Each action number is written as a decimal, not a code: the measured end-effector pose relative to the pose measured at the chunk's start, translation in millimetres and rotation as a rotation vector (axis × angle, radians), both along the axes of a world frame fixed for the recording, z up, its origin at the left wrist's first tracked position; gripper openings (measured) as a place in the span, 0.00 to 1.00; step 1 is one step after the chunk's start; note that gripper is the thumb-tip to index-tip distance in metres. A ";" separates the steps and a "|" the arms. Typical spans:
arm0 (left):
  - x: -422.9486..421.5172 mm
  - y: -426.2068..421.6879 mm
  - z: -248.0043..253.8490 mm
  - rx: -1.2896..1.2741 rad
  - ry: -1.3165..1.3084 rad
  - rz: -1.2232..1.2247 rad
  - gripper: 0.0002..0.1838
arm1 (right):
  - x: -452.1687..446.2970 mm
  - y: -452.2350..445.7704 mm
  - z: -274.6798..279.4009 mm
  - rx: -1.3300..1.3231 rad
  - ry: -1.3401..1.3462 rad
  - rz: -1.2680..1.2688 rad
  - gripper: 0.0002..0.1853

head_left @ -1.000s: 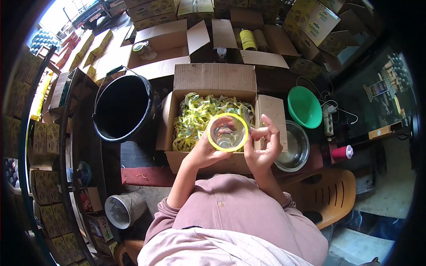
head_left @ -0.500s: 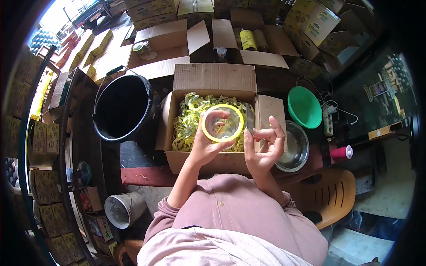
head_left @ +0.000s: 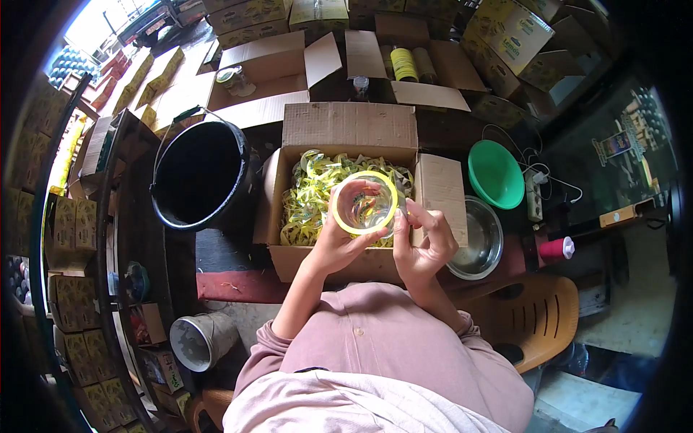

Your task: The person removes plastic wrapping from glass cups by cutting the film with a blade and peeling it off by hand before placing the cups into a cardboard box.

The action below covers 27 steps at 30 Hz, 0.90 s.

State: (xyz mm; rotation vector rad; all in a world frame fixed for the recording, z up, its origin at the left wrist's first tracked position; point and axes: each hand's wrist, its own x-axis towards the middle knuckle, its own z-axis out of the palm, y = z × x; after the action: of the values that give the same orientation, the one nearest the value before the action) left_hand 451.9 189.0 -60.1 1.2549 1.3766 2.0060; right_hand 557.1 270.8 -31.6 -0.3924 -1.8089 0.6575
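Observation:
A clear container with a yellow rim [head_left: 390,189] is held in my left hand [head_left: 338,242], its round opening facing up toward me. The fingers of that hand wrap around its side and show through the clear wall. Just right of the rim is my right hand [head_left: 426,242], thumb and index finger close together in a pinch; what lies between them is too small to make out. Beneath both hands stands an open cardboard box [head_left: 350,124] full of crumpled yellow-green printed strips [head_left: 307,206].
A black bucket [head_left: 198,173] stands left, a grey bucket [head_left: 204,343] below it. On the right are a green basin [head_left: 495,175], a metal bowl [head_left: 480,242], a pink thread spool [head_left: 554,249] and an orange chair [head_left: 541,317]. Open boxes [head_left: 271,54] line the back.
The container has shifted a little left and up from a second ago. My right hand's fingers, more spread half a second ago, have drawn together and moved left to the rim.

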 end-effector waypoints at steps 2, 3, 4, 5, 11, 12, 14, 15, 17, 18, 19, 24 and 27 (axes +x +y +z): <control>-1.1 -0.2 -0.4 0.003 0.022 0.000 0.37 | -0.2 0.2 -0.9 0.018 -0.002 -0.010 0.15; -1.9 -0.4 -0.6 0.004 0.034 -0.001 0.37 | -0.3 0.6 -1.4 0.034 -0.003 -0.016 0.15; -2.3 -0.9 -0.4 -0.011 0.042 -0.013 0.37 | -0.3 0.9 -1.7 0.050 -0.004 -0.021 0.15; -2.7 -1.4 0.0 -0.027 0.050 -0.025 0.38 | -0.6 1.3 -1.8 0.059 0.002 -0.028 0.15; -6.7 -4.0 2.6 -0.103 0.080 -0.073 0.39 | -1.6 4.5 -0.3 0.099 -0.011 -0.045 0.15; -7.2 -4.4 2.9 -0.106 0.080 -0.076 0.38 | -1.4 4.9 -0.5 0.106 -0.019 -0.050 0.15; -8.1 -5.2 3.0 -0.112 0.074 -0.084 0.36 | -2.4 5.0 0.1 0.109 -0.022 -0.064 0.15; -8.4 -5.6 3.0 -0.116 0.070 -0.090 0.35 | -3.3 4.5 1.5 0.105 -0.019 -0.074 0.15; -9.3 -6.2 4.9 -0.135 0.076 -0.097 0.35 | -4.1 4.9 3.5 0.107 -0.020 -0.084 0.16; -9.9 -6.5 5.5 -0.145 0.079 -0.100 0.35 | -4.1 5.3 4.1 0.113 -0.025 -0.082 0.16; -11.0 -6.9 5.4 -0.146 0.099 -0.114 0.35 | -4.2 5.8 4.5 0.118 -0.030 -0.080 0.16; -10.2 -6.7 6.9 -0.123 0.135 -0.170 0.36 | -3.9 14.6 7.9 0.054 -0.056 -0.024 0.15; -7.1 -5.6 8.2 -0.062 -0.012 -0.232 0.36 | -3.2 14.8 7.5 -0.070 -0.028 0.010 0.13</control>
State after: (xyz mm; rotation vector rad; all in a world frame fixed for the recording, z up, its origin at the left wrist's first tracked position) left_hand 444.8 183.4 -51.9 1.3075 1.2165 1.7970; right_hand 553.9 285.6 -24.0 -0.4411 -1.8191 0.7270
